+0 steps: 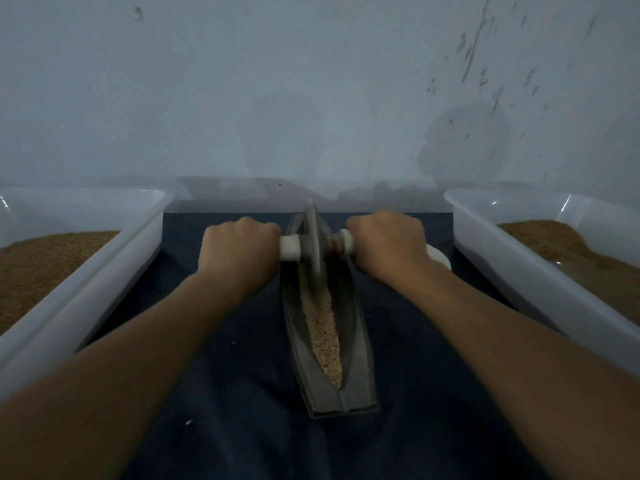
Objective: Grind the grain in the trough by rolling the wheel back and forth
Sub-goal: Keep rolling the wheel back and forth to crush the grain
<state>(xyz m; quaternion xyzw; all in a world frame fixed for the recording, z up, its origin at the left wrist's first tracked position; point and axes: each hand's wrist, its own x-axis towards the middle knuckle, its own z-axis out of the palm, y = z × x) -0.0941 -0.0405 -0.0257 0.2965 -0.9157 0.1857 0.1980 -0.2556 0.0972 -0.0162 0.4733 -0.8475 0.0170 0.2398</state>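
Note:
A long grey boat-shaped trough [360,362] lies lengthwise on a dark cloth, running away from me. Pale crushed grain [323,336] fills its groove. A thin grey wheel [313,244] stands upright in the far part of the trough. A white axle handle [290,247] passes through the wheel's hub. My left hand [240,249] grips the handle's left end and my right hand [388,244] grips its right end, both fists curled round it.
White plastic tubs of brown grain flank the trough, one on the left [114,268] and one on the right [512,261]. A white rounded object [440,258] peeks out behind my right wrist. A bare wall rises just beyond the cloth [225,393].

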